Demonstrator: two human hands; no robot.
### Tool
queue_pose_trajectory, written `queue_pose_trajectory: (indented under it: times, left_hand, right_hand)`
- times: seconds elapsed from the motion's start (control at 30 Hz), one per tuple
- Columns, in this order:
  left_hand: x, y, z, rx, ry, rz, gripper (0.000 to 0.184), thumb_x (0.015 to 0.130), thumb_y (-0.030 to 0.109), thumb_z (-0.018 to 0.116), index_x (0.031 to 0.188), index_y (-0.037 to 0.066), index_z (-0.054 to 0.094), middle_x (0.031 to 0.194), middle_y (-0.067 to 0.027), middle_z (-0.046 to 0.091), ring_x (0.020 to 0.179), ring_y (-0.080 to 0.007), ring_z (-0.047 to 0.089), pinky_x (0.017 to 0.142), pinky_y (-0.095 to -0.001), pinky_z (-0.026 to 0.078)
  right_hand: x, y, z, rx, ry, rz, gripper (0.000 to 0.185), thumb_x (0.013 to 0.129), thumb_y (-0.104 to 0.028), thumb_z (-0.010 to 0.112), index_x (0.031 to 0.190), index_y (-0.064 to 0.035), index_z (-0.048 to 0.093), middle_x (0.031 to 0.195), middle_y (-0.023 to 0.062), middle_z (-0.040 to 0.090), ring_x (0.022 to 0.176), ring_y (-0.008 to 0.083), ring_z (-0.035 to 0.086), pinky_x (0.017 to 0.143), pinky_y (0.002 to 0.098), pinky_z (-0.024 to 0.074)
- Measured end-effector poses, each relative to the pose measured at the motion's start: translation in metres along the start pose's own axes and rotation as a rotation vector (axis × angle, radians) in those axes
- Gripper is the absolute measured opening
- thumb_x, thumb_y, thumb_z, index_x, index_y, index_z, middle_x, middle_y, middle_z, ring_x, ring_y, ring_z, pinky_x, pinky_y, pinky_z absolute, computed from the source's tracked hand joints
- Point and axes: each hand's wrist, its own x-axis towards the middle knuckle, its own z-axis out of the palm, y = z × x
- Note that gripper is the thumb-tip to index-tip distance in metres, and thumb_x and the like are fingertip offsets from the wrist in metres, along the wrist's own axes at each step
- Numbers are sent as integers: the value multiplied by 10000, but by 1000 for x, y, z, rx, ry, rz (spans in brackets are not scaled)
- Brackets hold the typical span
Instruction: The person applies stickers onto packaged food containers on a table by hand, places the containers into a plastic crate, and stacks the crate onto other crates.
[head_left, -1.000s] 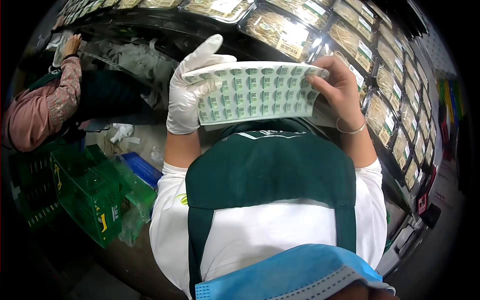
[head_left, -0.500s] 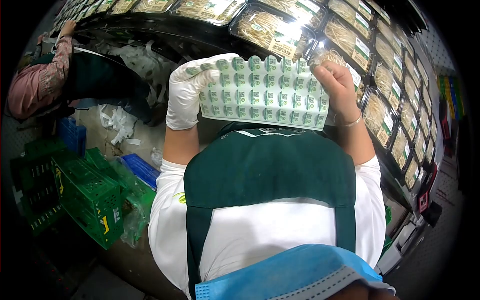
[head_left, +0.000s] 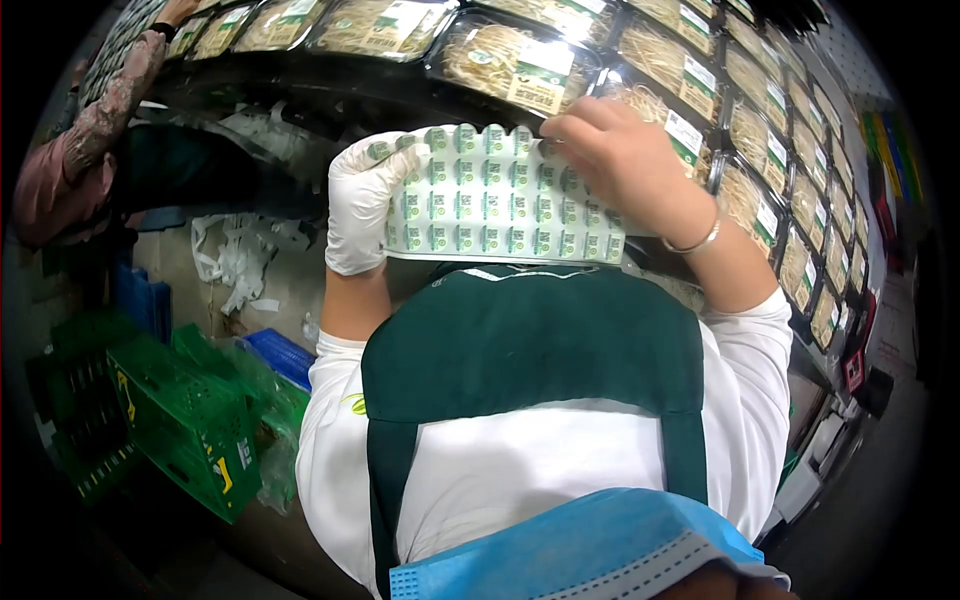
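My left hand [head_left: 363,195], in a white glove, is closed on the left edge of a sticker sheet [head_left: 495,215]. Rows of round green-and-white labels with square codes cover the sheet, which is held in front of my chest. My bare right hand [head_left: 635,165], with a bracelet at the wrist, reaches over the sheet's upper right part. Its fingers are pinched together at the top edge, on the row of stickers there. Whether they grip one sticker or the sheet's edge, I cannot tell. The hand hides the upper right corner.
Black trays of pale sprout-like strands [head_left: 515,65], wrapped and labelled, line the table ahead and to the right. At left another person's sleeve [head_left: 110,110] reaches to the trays. Green crates [head_left: 190,420] and white plastic scraps [head_left: 245,260] lie lower left.
My right hand has left the sheet's right edge and moved left to its top edge, fingers pinched. The sheet has shifted slightly left and down. The other person's arm has reached farther up.
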Motion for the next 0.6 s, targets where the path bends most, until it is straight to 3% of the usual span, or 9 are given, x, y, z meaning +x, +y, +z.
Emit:
queue_pose_trajectory:
  times: [0.1,0.17,0.23,0.3,0.37,0.43,0.5,0.57,0.6]
  left_hand:
    - [5,-4,5,-45,-1,-79,119,749,-19,586,862,-18,625,792,-86,638,666,-119,601,612,-220,481]
    - [14,-15,-3,-121,-32,-90,118,760,-22,567,868,-24,613,823,-90,632,695,-127,605,633,-225,489]
    - [17,-23,-14,-130,0,-72,108,768,-24,554,861,-27,610,840,-96,628,715,-134,606,644,-228,490]
    - [16,-26,-28,-147,-1,-73,96,771,-21,550,848,-33,607,836,-103,626,723,-147,606,664,-240,493]
    - [13,-24,-34,-110,31,-79,91,767,-18,557,842,-35,606,834,-104,626,720,-146,606,659,-239,494]
    - [10,-29,-38,-92,61,-59,95,763,-18,562,846,-34,606,832,-103,627,713,-144,605,654,-236,492]
    - [8,-28,-39,-77,98,-51,99,760,-18,567,849,-34,606,830,-102,627,706,-142,604,649,-233,490]
    - [9,-23,-42,-18,177,-87,110,749,-17,579,855,-32,605,823,-98,628,695,-139,602,640,-231,487]
    - [8,-21,-43,-13,175,-64,116,745,-15,585,858,-30,604,819,-97,628,691,-137,601,638,-230,486]
  right_hand:
    - [-12,5,3,-134,71,-28,190,656,-86,560,837,-130,523,748,6,473,721,175,510,480,281,441]
    - [-15,15,2,-10,206,-44,167,680,-55,560,836,-115,548,740,12,521,683,156,532,494,252,443]
    - [-14,60,-7,490,380,363,98,739,-113,591,836,-102,592,733,14,571,654,108,545,489,218,425]
    - [-15,130,-19,615,464,714,129,769,-203,614,828,-88,620,720,25,597,632,77,549,497,198,411]
    - [-16,168,-6,372,263,1046,178,770,-257,606,805,-83,623,687,45,601,631,86,563,527,215,426]
    - [-24,185,17,287,131,1126,258,762,-334,589,815,-85,627,677,66,606,604,129,574,549,268,445]
    - [-26,180,28,-157,110,936,323,775,-411,534,799,-101,621,693,102,612,635,218,592,579,341,464]
    - [-27,182,20,-459,-49,789,364,772,-429,532,800,-71,594,705,108,615,674,233,598,598,353,475]
    - [-24,192,9,-473,-101,851,383,765,-435,539,813,-57,578,719,114,616,698,239,599,609,363,478]
